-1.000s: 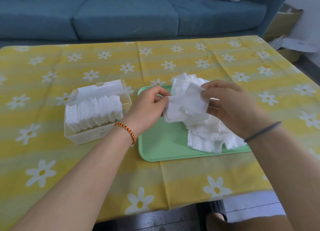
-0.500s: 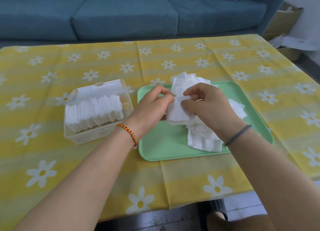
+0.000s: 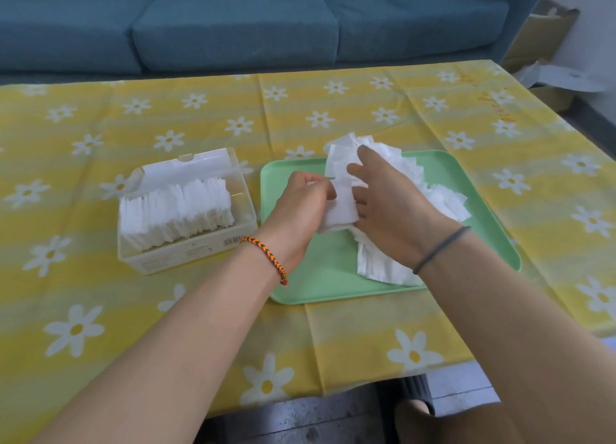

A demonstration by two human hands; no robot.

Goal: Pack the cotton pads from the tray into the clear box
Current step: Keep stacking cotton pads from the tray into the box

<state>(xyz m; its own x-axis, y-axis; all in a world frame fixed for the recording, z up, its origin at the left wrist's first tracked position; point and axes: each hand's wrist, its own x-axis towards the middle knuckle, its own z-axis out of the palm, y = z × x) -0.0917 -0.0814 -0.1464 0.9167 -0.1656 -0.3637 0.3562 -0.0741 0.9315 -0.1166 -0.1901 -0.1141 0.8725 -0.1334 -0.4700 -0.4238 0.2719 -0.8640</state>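
Note:
A green tray (image 3: 480, 210) lies on the table with a loose heap of white cotton pads (image 3: 443, 200) on it. Over the tray's left half, my left hand (image 3: 300, 210) grips a small stack of pads (image 3: 343, 207) from the left side. My right hand (image 3: 383, 210) reaches across the heap, its fingers pinching pads at the stack's top right. To the left stands the clear box (image 3: 186, 250), lid open at the back, with a row of upright pads (image 3: 176, 210) filling most of it.
The table wears a yellow cloth with white daisies (image 3: 76, 330). A blue sofa (image 3: 233, 24) runs along the far side. Cardboard boxes (image 3: 540, 40) sit at the back right. A slippered foot (image 3: 416, 410) shows below the table's near edge.
My right hand has slid forward over the heap and taken hold of more pads. The stack between both hands has shifted a little toward the tray's back. My left hand stays beside it.

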